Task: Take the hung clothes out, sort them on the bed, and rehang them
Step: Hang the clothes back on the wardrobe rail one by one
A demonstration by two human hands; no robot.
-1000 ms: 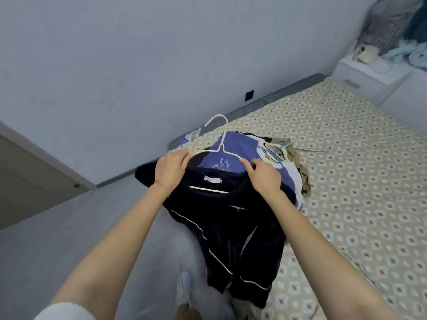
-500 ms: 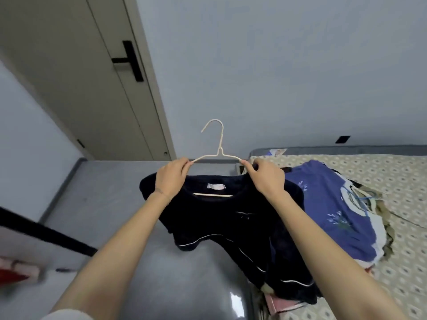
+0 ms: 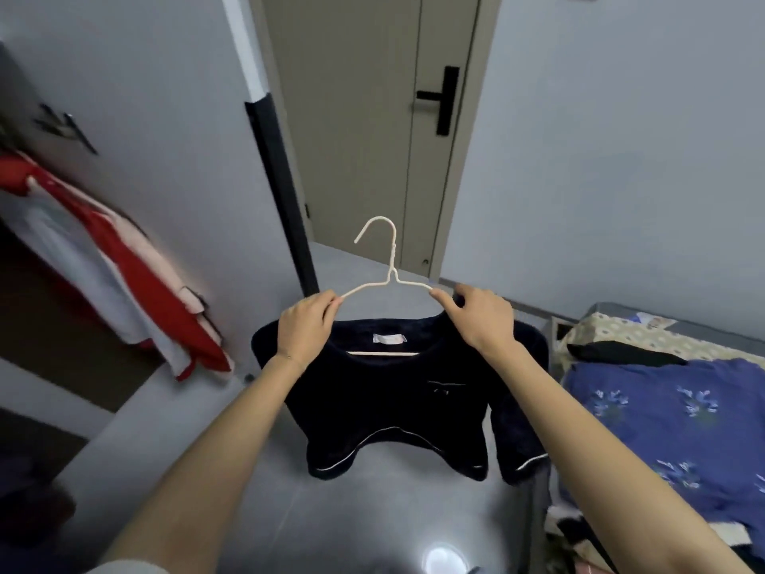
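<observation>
A navy top [image 3: 397,391] with white piping hangs upright on a cream wire hanger [image 3: 387,279]. A blue floral garment [image 3: 662,408] lies spread on the bed [image 3: 621,331].

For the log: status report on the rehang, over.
Left hand, right hand pinch hanger shoulders. Dark top hangs from it. Red clothes left, apart.

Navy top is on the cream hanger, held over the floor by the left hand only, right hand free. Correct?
Not quite: the right hand isn't free. Head view shows it and the left hand each pinching a shoulder of the cream hanger, navy top on it, over the floor.
</observation>
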